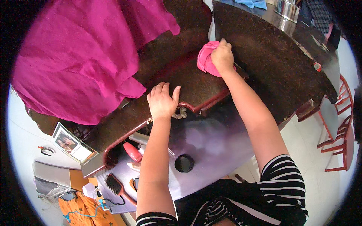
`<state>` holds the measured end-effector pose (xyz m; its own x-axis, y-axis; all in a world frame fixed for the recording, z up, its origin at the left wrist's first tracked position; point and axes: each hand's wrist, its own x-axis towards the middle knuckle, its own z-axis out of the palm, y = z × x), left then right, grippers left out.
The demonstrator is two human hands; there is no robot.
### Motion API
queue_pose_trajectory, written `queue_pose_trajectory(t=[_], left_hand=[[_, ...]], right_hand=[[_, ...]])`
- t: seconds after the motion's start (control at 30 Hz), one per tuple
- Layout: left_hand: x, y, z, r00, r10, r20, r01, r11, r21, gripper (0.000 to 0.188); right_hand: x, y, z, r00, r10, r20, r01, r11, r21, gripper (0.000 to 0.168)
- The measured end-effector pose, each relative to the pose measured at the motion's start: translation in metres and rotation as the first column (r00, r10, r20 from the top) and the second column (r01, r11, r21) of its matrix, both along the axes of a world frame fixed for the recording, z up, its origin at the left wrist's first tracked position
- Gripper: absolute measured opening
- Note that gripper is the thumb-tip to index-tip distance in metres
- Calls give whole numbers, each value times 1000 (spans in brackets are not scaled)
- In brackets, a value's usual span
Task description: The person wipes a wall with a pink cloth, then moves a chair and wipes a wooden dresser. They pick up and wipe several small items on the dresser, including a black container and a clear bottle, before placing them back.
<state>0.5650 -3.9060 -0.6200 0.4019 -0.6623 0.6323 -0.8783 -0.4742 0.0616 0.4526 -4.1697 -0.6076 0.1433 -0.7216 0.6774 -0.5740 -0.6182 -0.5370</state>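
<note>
My right hand (223,56) presses a bunched pink cloth (204,60) against the dark wooden top (181,73) of a piece of furniture. Lower and to the left, my left hand (162,99) lies flat on the same wood, fingers apart and holding nothing. Its wrist crosses the reddish moulded edge (195,108). A large magenta cloth (93,65) drapes over the left part of the top, one corner ending close to my left fingertips.
Below sits a lilac-covered surface (226,152) with a round black container (184,163), a red bottle (132,152) and a hairbrush (114,184). A photo card (72,144) stands at left. A metal canister (287,10) and red wooden chair (346,132) are at right.
</note>
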Motion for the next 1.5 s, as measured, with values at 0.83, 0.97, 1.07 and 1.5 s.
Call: queue_pose_trajectory(t=[0.83, 0.97, 1.07, 1.5], left_hand=[[1, -1, 2, 1000, -5, 24, 4, 1000, 15, 44], [3, 0, 0, 1000, 9, 22, -9, 1000, 25, 44], [-1, -1, 0, 1000, -11, 22, 11, 999, 32, 44], [0, 0, 0, 1000, -7, 31, 7, 1000, 6, 45]], right_hand=[[-31, 42, 23, 817, 518, -252, -507, 854, 114, 21], [-3, 9, 25, 986, 135, 96, -154, 960, 234, 45], [22, -13, 6, 969, 238, -58, -182, 857, 482, 63], [27, -18, 13, 909, 301, -289, -101, 831, 547, 70]])
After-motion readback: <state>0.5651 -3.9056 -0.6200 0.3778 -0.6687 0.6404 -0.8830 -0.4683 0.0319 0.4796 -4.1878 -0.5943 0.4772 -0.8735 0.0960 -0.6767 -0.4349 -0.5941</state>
